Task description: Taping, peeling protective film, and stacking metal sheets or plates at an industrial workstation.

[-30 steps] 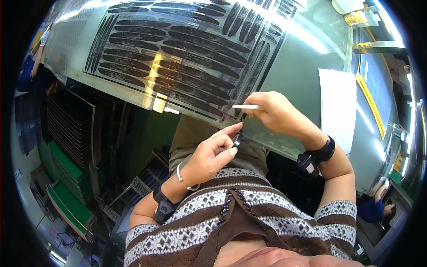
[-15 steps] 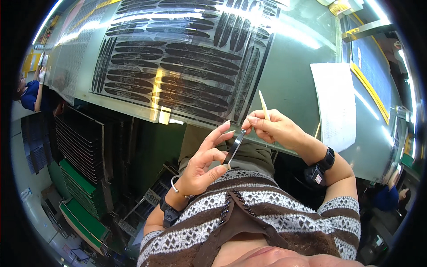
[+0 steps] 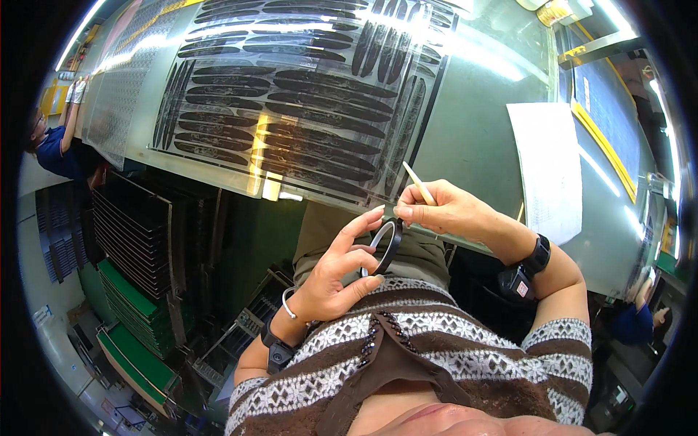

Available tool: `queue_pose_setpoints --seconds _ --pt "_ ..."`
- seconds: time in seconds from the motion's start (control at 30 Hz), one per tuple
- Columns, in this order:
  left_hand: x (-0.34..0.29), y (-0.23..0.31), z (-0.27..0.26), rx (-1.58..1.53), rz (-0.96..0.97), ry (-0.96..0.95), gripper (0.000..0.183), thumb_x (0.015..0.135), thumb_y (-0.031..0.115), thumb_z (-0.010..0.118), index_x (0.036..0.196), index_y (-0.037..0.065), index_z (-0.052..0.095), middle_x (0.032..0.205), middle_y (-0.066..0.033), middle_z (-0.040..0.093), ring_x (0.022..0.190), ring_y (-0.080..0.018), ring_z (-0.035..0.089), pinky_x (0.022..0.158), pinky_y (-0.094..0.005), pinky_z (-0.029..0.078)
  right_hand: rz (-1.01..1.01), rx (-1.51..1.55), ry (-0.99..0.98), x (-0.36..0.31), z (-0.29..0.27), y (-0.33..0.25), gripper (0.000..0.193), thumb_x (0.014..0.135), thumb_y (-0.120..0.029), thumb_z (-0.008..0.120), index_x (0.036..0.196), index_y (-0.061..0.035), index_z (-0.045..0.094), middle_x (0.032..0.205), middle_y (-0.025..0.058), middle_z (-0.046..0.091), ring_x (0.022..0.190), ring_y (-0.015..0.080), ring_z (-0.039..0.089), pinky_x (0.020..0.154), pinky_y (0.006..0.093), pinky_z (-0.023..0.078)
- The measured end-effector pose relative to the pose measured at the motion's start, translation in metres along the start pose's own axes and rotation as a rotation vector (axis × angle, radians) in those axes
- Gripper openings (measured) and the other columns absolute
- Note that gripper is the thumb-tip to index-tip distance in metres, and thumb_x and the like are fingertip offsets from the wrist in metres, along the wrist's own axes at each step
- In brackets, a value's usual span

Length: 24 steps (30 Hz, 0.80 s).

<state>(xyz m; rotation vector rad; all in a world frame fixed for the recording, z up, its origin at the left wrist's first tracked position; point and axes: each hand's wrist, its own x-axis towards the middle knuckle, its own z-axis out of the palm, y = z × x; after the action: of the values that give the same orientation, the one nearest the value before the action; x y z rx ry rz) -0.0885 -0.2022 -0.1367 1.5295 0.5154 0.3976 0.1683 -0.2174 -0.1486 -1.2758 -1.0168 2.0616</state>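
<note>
- Left hand (image 3: 336, 275): grip clamped on a black tape roll (image 3: 393, 251), thumb at its near edge, other fingers along its left side.
- Tape roll: off the near edge of the glass-topped counter (image 3: 480, 134), in front of the wearer's trousers (image 3: 323, 229); ring tilted, pale inner core visible.
- Right hand (image 3: 456, 212): grip closed around a pale tapered stick (image 3: 422, 187), tip pointing far and left. Thumb and forefinger meet at the roll's far edge; cannot tell whether they pinch tape.
- Counter, left and far of the hands: transparent sheet with long dark pointed shapes (image 3: 331, 98).
- Counter, right: white paper (image 3: 547, 171), well apart from the roll.
</note>
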Motion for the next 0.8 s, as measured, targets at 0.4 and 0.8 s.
queue_pose_setpoints --seconds 0.4,0.8 --pt "-0.002 0.006 -0.002 0.14 0.006 0.149 0.02 0.079 0.017 0.076 0.076 0.004 0.061 0.131 -0.0184 0.049 0.109 -0.026 0.05 0.087 -0.0363 0.046 -0.326 -0.42 0.245 0.009 0.012 -0.001 0.016 0.095 -0.015 0.058 0.085 -0.0028 0.053 0.07 0.0015 0.048 0.064 0.0122 0.044 0.059 0.0296 0.037" --pt "0.01 0.017 -0.023 0.254 0.23 -0.037 0.031 0.075 0.021 0.077 0.066 0.0 0.057 0.136 -0.0219 0.054 0.074 -0.0203 0.064 0.072 -0.0307 0.054 -0.257 -1.183 0.733 0.08 -0.108 -0.087 0.014 0.09 -0.006 0.054 0.102 -0.0022 0.059 0.077 0.0218 0.06 0.073 0.0377 0.06 0.067 0.0428 0.048"
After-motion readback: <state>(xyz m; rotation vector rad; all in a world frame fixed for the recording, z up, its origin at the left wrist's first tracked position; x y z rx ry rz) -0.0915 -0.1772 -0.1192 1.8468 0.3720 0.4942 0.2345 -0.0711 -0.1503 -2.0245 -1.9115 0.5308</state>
